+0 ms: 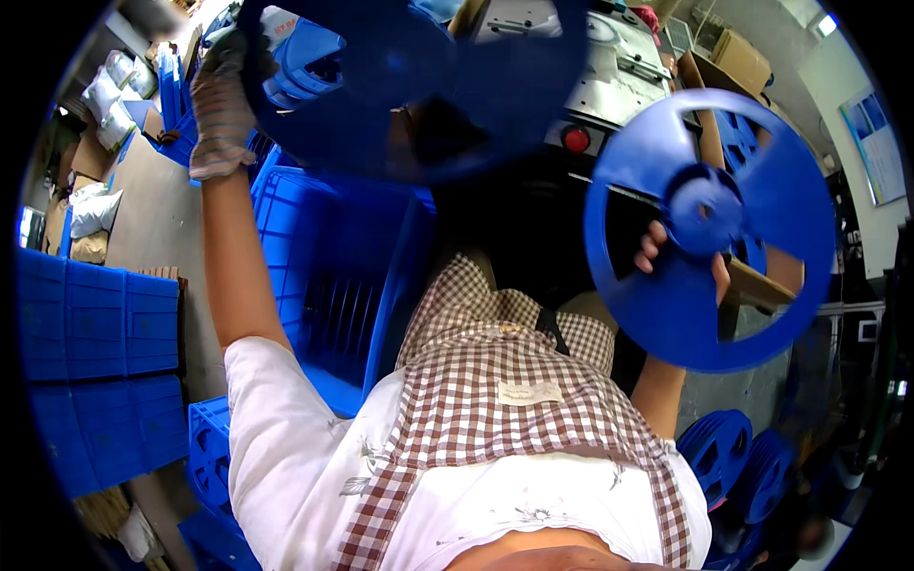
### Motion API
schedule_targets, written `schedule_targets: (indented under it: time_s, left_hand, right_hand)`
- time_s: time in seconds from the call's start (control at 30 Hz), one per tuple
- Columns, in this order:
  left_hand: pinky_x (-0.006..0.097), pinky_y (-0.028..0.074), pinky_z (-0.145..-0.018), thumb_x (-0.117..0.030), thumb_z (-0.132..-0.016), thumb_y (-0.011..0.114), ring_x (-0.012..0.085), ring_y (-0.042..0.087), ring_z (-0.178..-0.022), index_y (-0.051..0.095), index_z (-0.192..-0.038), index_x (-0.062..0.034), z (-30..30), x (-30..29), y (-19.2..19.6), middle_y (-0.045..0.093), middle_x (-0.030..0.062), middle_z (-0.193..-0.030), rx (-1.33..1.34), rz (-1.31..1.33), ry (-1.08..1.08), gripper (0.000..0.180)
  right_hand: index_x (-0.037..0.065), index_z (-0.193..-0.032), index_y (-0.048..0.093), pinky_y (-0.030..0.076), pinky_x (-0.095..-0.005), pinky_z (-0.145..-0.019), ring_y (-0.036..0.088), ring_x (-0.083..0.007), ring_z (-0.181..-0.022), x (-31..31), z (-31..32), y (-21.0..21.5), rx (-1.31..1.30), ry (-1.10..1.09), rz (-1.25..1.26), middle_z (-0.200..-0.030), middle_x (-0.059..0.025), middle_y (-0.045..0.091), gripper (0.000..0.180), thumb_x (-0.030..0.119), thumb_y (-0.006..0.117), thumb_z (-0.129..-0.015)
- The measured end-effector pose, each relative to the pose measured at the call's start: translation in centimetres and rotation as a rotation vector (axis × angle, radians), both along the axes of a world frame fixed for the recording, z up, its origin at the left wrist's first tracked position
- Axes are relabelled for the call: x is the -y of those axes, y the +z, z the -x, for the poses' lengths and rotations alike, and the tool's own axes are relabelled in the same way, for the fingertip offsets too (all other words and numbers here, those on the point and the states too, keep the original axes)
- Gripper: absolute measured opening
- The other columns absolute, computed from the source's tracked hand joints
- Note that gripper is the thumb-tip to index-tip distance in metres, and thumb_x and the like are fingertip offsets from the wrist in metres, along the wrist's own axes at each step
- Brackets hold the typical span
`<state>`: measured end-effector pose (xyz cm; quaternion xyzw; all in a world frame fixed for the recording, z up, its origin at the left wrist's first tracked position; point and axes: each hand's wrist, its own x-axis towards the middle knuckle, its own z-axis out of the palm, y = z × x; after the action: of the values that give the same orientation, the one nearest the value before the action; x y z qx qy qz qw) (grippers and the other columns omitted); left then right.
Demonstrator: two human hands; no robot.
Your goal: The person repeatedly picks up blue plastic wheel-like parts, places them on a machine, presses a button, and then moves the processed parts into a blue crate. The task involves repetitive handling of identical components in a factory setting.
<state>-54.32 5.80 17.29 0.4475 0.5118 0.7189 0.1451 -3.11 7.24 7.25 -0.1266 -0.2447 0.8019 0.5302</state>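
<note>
Close to the camera hangs a large blue plastic reel flange (pixel 333 133), a round disc with cut-out openings, dark on the side facing me. My left hand (pixel 223 114), in a striped knit work glove, grips its left edge; some fingers are hidden behind the disc. On the right, my right hand (pixel 651 249) holds a second blue reel flange (pixel 657 319) from behind. Bare fingertips show through its openings beside the raised central hub, and the rest of that hand is covered by the disc. Both discs are off any surface.
An open blue crate (pixel 333 238) stands below my left arm. Ahead is a metal machine table (pixel 619 81) with a red button (pixel 575 139). A cardboard box (pixel 766 281) holds blue reels at right. More reels (pixel 714 447) stack lower right; blue crates (pixel 105 324) stack left.
</note>
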Motion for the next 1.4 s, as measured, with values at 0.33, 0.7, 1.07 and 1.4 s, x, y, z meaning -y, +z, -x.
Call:
schedule_targets:
  time_s: [0.33,0.7,1.07,1.4]
  left_hand:
    - [0.029,0.05,-0.077,-0.002,-0.085,0.057,0.0198,0.061,-0.093,0.058,-0.109,-0.0041,-19.4,-8.8,-8.8,0.063,0.0114,-0.098,-0.256,0.054,-0.581,0.025]
    - [0.042,0.044,-0.096,-0.02,-0.088,0.063,0.0264,0.055,-0.109,0.015,-0.146,-0.01,-32.6,3.7,-10.3,0.054,0.0161,-0.118,-0.131,0.416,-0.813,0.077]
    - [0.022,0.052,-0.072,-0.012,-0.089,0.061,0.0108,0.056,-0.084,0.04,-0.128,-0.0067,-30.5,2.2,-13.6,0.055,0.0054,-0.099,0.388,0.266,-0.733,0.044]
    - [0.022,0.053,-0.075,-0.012,-0.09,0.06,0.012,0.056,-0.088,0.037,-0.131,-0.0084,-27.4,1.9,-12.5,0.054,0.0061,-0.103,0.565,0.099,-0.759,0.047]
  right_hand:
    - [-0.007,-0.131,0.041,0.047,-0.0435,-0.094,0.056,-0.0372,-0.109,1.0,7.3,-11.7,-0.214,0.272,-0.331,-0.121,-0.0286,0.053,0.065,0.044,0.045,-0.091]
    - [0.004,-0.141,0.03,0.044,-0.0371,-0.094,0.056,-0.0257,-0.106,-0.8,4.5,-2.2,0.281,-0.167,-0.347,-0.117,-0.0203,0.054,0.068,0.044,0.046,-0.089]
    - [0.016,-0.145,0.03,0.041,-0.0351,-0.09,0.049,-0.0238,-0.112,-3.4,8.8,-0.3,0.798,-0.183,-0.493,-0.122,-0.0136,0.05,0.073,0.052,0.048,-0.084]
    - [0.015,-0.142,0.037,0.045,-0.0277,-0.079,0.054,-0.0128,-0.081,-2.2,10.0,0.2,1.012,-0.157,-0.696,-0.097,-0.0064,0.057,0.061,0.042,0.049,-0.089]
